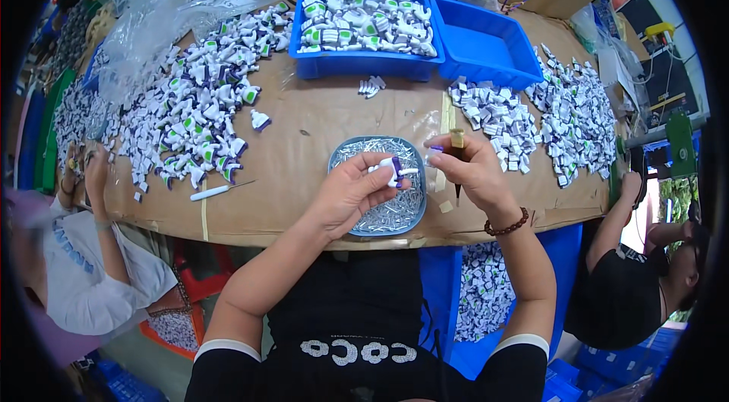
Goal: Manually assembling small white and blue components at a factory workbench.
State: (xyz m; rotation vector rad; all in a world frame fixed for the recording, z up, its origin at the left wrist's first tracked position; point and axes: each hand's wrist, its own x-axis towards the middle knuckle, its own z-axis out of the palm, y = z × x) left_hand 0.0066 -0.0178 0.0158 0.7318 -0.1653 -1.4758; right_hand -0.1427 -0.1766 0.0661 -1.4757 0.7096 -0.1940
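My left hand [353, 193] pinches a small white and purple plastic figure part [391, 172] with a pale peg pointing right. Facing it, my right hand [474, 170] is closed on a small purple and white plastic piece [433, 150] at the fingertips. A slim dark tool with a tan end [457, 138] is also tucked in that hand; its kind is unclear. Both hands are over or beside a blue-grey tray [334, 163] full of small silvery metal pins [391, 218]. The two plastic pieces are a short gap apart.
Heaps of white, purple and green parts [197, 110] lie left, with white pieces [493, 117] right. Behind stand a filled blue bin [304, 64] and another blue bin [486, 49]. A pale-handled awl [210, 192] lies left. People work at left [99, 265] and right [630, 273].
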